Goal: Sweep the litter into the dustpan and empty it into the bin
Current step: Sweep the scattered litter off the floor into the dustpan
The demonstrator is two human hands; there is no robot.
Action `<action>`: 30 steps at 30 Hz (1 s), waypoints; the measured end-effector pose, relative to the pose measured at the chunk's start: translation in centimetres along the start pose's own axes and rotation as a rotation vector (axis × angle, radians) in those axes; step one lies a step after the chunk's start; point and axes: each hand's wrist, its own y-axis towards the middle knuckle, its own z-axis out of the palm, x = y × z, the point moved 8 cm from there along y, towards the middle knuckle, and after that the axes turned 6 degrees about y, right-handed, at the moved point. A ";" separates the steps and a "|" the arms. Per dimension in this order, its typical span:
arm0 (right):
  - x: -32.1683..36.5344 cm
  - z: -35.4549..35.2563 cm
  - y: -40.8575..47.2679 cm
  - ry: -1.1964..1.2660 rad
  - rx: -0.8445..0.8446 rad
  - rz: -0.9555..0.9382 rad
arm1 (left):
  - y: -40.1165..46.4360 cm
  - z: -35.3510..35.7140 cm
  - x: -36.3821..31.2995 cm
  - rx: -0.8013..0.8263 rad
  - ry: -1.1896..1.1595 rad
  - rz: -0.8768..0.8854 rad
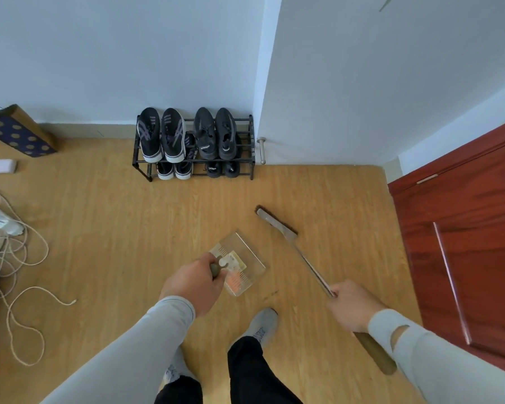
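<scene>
A clear plastic dustpan [250,259] hangs above the wooden floor in front of me, and my left hand [191,282] grips its olive handle. Bits of litter [235,271], pale paper and something orange, lie inside the pan. My right hand [352,306] is closed around the long handle of a broom [277,225]. The broom's dark bristle head rests on the floor just beyond and right of the dustpan. No bin shows in this view.
A black shoe rack [193,147] with several dark shoes stands against the far wall. A red-brown door [464,228] is on the right. Cables [18,258], a charger and a dotted paper bag [18,132] lie at the left. My feet stand below the dustpan.
</scene>
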 end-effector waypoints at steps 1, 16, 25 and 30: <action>0.1 1.3 0.5 -0.024 0.012 0.006 | 0.0 0.0 0.1 -0.009 0.008 -0.003; -0.8 1.3 -9.8 0.201 0.102 -0.004 | -5.5 2.1 4.7 0.141 -0.131 -0.007; 5.3 9.1 -17.2 0.016 0.052 -0.155 | -21.8 0.9 18.1 -0.089 -0.330 -0.215; 9.3 15.7 -21.9 -0.163 0.075 -0.239 | -32.4 2.8 27.0 -0.219 -0.507 -0.339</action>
